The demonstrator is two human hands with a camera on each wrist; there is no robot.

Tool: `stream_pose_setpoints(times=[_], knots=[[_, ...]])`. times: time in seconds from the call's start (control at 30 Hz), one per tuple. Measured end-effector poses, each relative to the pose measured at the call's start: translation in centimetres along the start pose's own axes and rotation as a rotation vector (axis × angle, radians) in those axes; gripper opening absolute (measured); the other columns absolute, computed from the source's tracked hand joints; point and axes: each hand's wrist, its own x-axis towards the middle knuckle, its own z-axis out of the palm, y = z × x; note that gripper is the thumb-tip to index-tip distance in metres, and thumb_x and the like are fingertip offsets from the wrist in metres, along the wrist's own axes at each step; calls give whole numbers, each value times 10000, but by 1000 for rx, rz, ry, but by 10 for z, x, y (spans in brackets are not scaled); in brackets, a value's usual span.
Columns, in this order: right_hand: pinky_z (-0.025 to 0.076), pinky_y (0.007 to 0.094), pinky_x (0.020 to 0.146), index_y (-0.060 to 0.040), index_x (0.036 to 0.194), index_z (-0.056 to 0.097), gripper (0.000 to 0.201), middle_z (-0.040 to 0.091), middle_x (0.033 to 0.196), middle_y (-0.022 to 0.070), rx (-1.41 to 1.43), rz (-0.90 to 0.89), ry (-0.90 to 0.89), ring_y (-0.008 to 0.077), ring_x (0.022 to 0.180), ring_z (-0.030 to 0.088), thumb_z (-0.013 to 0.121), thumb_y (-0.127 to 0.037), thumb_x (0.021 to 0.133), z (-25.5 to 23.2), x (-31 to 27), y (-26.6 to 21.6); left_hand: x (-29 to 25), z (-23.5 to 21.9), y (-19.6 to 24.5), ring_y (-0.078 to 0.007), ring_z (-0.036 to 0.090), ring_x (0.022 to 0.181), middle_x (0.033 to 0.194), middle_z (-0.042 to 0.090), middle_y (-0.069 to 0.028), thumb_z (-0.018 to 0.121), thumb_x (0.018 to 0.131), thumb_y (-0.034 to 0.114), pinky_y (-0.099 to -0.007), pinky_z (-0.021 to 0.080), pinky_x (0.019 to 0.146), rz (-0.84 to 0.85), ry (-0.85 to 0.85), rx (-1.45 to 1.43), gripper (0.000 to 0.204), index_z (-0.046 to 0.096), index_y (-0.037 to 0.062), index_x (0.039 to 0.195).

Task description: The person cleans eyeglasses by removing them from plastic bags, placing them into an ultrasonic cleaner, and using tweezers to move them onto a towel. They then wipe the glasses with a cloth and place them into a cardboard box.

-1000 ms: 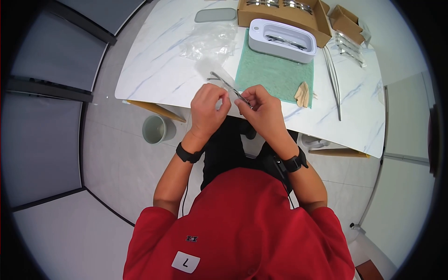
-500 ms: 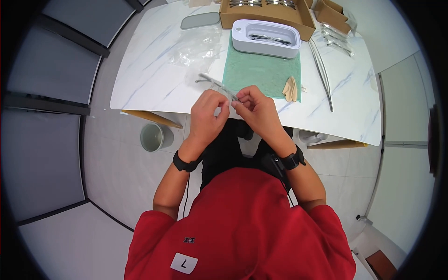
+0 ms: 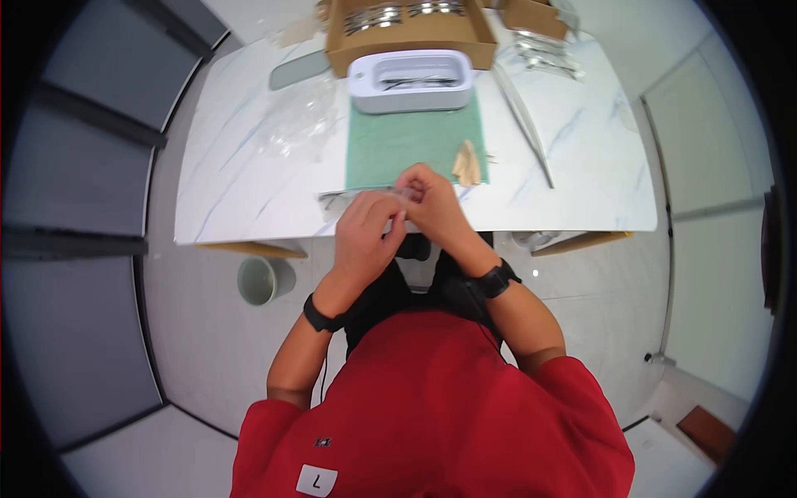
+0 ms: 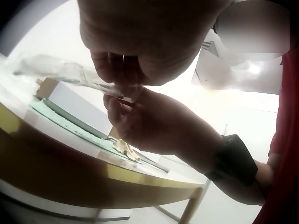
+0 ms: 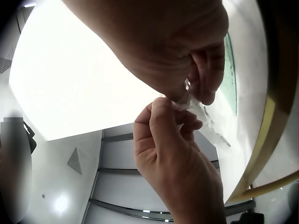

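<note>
A pair of eyeglasses in a clear plastic sleeve is held between both hands over the table's near edge. My left hand pinches the sleeve with thumb and fingertips. Close against it, my right hand pinches the sleeve's other end. In the left wrist view the sleeve sticks out past the left hand's curled fingers. The right wrist view shows the sleeve beyond the meeting fingertips. The fingers hide most of the glasses.
A white cleaning basin with glasses inside stands on a green towel. A beige cloth lies on its right corner. Behind is a cardboard box of glasses. Loose plastic bags lie left; a bin stands below.
The glasses in their sleeve have swung from slanting to nearly level, and the hands have come closer together. The head view has shifted, so the table things appear further left.
</note>
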Motion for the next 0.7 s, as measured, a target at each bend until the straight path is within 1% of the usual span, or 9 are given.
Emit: stream_pose_setpoints(times=[0.13,0.23,0.27,0.37,0.4,0.5,0.53,0.63,0.7], knots=[[485,199,611,-44,968,567,189,593,847,-25,108,-5,-15,26,730,578,749,-12,930,-16,0,-19,8,4,1,-352,651,862,936,662,-144,730,815,-26,-416,530,750,11,-97,-21,170,652,18,959],[496,203,606,-54,956,563,189,622,819,-9,86,33,20,43,738,618,748,-22,933,-43,-4,-40,17,4,4,-360,641,927,996,657,-171,744,826,-7,-427,524,809,21,61,-30,199,653,10,1003],[500,208,608,-56,955,565,191,631,816,-4,104,50,53,52,734,626,752,-26,929,-54,-4,-45,15,0,-1,-326,632,1026,1134,640,-167,753,839,8,-426,505,887,8,93,5,323,624,8,1136],[509,222,614,-61,951,568,196,656,813,12,152,105,125,75,726,645,760,-40,921,-88,-8,-55,22,3,-16,-277,618,1127,1285,607,-143,749,867,25,-416,492,934,-290,275,-143,470,555,16,1295],[511,226,618,-61,949,569,197,661,815,17,165,123,132,82,726,649,763,-47,919,-97,-9,-58,24,5,-26,-255,595,1202,1392,556,-145,717,940,84,-399,486,978,-388,227,-263,539,470,15,1414],[511,246,623,-65,947,577,180,684,824,38,195,156,100,115,746,679,756,-79,929,-113,-9,-64,35,16,-34,-231,582,1236,1423,538,-160,663,1016,185,-383,477,1030,-716,88,-782,500,463,11,1440],[510,248,622,-68,948,578,177,689,829,42,199,170,78,120,759,687,753,-85,933,-117,-9,-64,39,20,-35,-226,609,1219,1386,563,-149,639,1042,220,-380,511,1010,-789,16,-881,496,448,13,1450],[511,250,634,-72,962,588,166,709,858,53,246,175,60,132,789,708,748,-110,944,-128,-10,-57,52,35,-27,-225,645,1174,1339,593,-135,625,1044,178,-365,545,966,-870,-93,-1047,481,435,21,1457],[515,249,651,-68,974,600,154,720,876,53,259,176,102,129,795,702,739,-133,955,-133,-9,-55,60,43,-25,-229,687,1095,1283,616,-111,633,1023,106,-338,571,906,-873,-31,-1043,406,468,30,1386]])
